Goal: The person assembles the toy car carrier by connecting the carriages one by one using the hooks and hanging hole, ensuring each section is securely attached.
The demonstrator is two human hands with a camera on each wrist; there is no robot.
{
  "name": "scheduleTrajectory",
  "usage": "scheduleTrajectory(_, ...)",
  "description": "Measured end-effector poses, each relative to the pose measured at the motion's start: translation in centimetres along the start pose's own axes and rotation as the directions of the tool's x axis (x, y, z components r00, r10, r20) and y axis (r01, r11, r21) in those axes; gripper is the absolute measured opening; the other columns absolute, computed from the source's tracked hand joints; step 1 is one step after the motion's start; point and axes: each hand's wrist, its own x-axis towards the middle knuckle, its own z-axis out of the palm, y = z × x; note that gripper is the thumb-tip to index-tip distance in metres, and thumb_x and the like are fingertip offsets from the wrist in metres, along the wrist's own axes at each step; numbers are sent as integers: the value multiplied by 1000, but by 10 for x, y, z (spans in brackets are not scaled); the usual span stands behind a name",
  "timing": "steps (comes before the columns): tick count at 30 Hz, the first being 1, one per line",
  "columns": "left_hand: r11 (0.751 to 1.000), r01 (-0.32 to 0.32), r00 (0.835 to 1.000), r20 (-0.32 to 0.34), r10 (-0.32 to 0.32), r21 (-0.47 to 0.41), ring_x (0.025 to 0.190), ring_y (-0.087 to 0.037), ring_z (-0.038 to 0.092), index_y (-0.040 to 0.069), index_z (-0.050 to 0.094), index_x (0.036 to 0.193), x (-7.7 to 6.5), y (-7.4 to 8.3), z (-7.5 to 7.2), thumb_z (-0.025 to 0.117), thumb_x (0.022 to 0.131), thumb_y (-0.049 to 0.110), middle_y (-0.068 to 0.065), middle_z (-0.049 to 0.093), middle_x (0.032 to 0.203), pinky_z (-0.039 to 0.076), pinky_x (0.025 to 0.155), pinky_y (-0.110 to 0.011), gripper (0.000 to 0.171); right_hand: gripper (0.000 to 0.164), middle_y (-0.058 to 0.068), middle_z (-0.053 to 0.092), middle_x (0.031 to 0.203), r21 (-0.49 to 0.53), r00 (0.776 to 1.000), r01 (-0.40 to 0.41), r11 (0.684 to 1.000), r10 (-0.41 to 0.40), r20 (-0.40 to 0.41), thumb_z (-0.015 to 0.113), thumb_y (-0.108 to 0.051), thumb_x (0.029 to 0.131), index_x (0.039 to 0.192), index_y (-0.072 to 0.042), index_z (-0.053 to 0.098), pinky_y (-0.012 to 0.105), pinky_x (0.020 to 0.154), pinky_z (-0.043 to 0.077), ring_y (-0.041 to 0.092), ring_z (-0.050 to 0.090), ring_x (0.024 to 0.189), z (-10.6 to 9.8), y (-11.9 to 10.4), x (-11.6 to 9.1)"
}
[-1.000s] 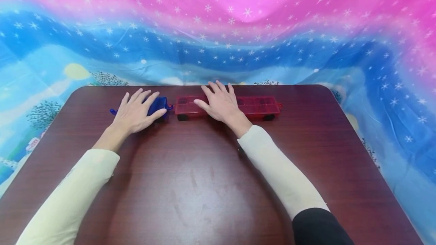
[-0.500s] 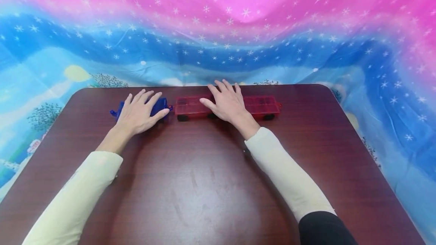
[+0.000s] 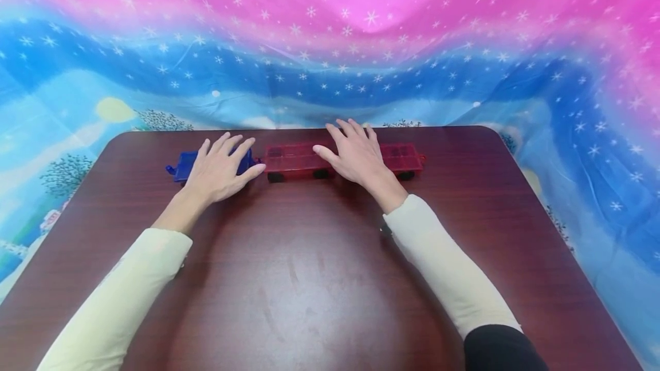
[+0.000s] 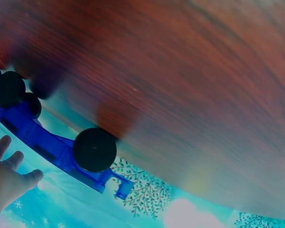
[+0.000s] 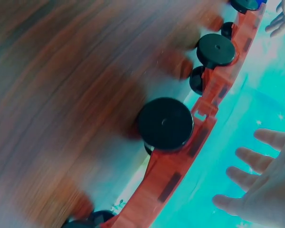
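A blue toy car (image 3: 184,166) with black wheels and a hook (image 4: 125,188) at its end stands on the table, partly hidden in the head view. My left hand (image 3: 219,169) is spread over it; in the left wrist view a gap shows between fingers and car. To its right, red translucent toy cars (image 3: 291,159) form one row with it, and a red coupling (image 5: 205,110) joins two red sections. My right hand (image 3: 357,156), fingers spread, is over the red row's middle. In the right wrist view its fingers stand apart from the red plastic.
The dark wood table (image 3: 304,279) has rounded far corners, and the row of cars stands near its far edge. Behind hangs a pink and blue snowflake cloth (image 3: 330,50). Another red hook (image 3: 424,159) sticks out at the row's right end.
Both hands have shifted to the right, the right hand farther than the left. More of the blue car's left end shows now. The row of cars stays in place.
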Motion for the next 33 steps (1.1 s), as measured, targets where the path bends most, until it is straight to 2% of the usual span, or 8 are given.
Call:
scheduleTrajectory(8,999,-30,999,-15,30,20,152,-40,17,18,35,160,3,12,1,35,97,75,-18,33,161,8,118,-66,85,78,9,27,165,26,1000,-26,999,26,1,39,-68,100,161,-20,32,60,121,9,31,15,154,-7,13,-10)
scheduleTrajectory(33,997,-76,997,-3,76,-8,152,-38,17,20,35,160,19,38,7,35,97,75,-17,32,162,5,120,-63,84,77,11,31,163,48,997,-57,997,59,-40,40,-66,100,160,-18,34,62,120,10,34,18,153,-13,46,-31)
